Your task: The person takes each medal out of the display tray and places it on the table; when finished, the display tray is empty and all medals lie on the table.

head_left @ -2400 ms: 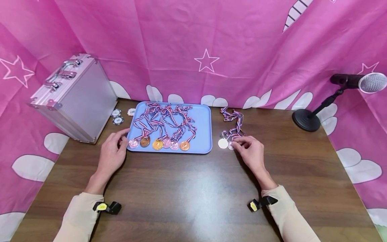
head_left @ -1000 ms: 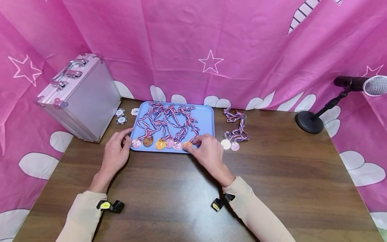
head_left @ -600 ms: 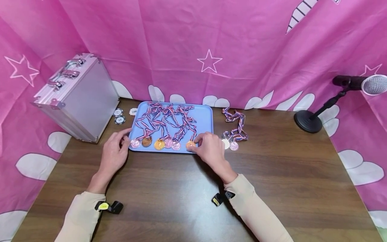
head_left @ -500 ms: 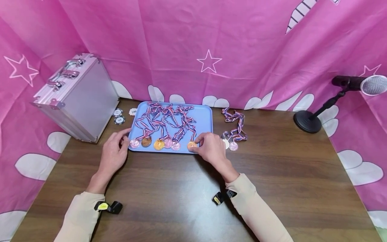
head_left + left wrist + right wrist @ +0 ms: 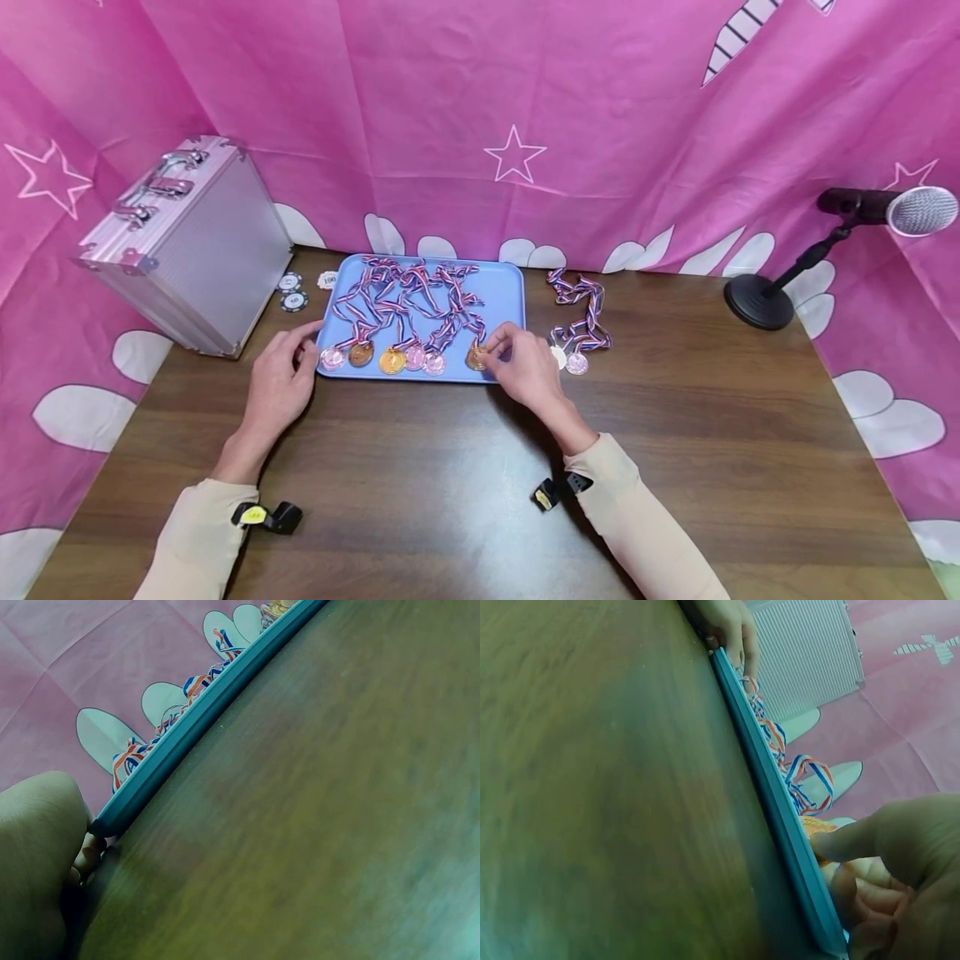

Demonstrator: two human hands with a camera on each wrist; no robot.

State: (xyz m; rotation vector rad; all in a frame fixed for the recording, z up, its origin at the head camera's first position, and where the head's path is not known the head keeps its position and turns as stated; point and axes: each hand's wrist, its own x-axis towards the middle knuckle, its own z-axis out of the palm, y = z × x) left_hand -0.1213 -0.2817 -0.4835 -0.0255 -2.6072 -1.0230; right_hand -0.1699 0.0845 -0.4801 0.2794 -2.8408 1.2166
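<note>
In the head view, a blue tray (image 5: 504,300) bears several medals on red, white and blue ribbons, their discs lined along its front edge. My right hand (image 5: 525,367) pinches a gold-toned medal (image 5: 475,358), the rightmost on the tray; the thumb covers part of its disc, as the right wrist view also shows. At the tray's left side my left hand (image 5: 281,371) grips the rim near the front corner. Beside the tray on the right lie a silvery medal (image 5: 558,357), partly behind my right hand, and a pinkish medal (image 5: 577,363), with tangled ribbons (image 5: 592,308).
A silver metal case (image 5: 202,250) stands at the back left, with poker chips (image 5: 294,301) between it and the tray. To the right rises a microphone (image 5: 921,212) on a round black base (image 5: 759,302). Pink cloth (image 5: 420,125) hangs behind the wooden table (image 5: 420,500).
My right hand has left the pinkish medal on the table for the tray's rightmost medal. That medal has shifted right, away from its neighbours, and looks darker. The left hand stays put.
</note>
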